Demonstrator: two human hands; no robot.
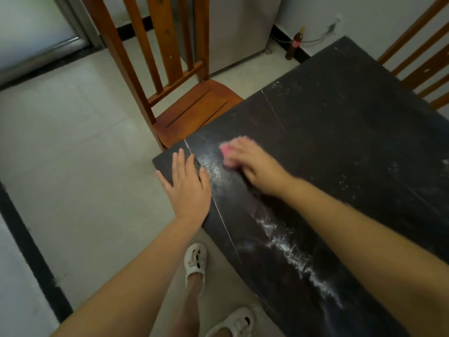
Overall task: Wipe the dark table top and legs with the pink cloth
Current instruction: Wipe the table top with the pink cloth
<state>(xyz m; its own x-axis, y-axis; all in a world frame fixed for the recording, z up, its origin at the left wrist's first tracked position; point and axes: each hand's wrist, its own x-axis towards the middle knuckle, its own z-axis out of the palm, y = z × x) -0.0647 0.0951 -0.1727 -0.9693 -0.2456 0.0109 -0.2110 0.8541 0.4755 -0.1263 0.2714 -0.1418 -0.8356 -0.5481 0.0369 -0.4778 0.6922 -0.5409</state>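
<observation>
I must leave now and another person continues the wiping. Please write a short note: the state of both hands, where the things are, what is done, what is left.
Left hand: flat on the table corner, fingers straight, holding nothing.
Right hand: presses the pink cloth on the dark table top, near that corner.
Done: wiping of the top is under way.
Left: white streaks along the near edge, specks farther across, and the legs, which are out of view.

Left hand [187,188] flat, fingers straight and spread; right hand [252,164] palm-down, fingers bent forward; both forearms outstretched.
</observation>
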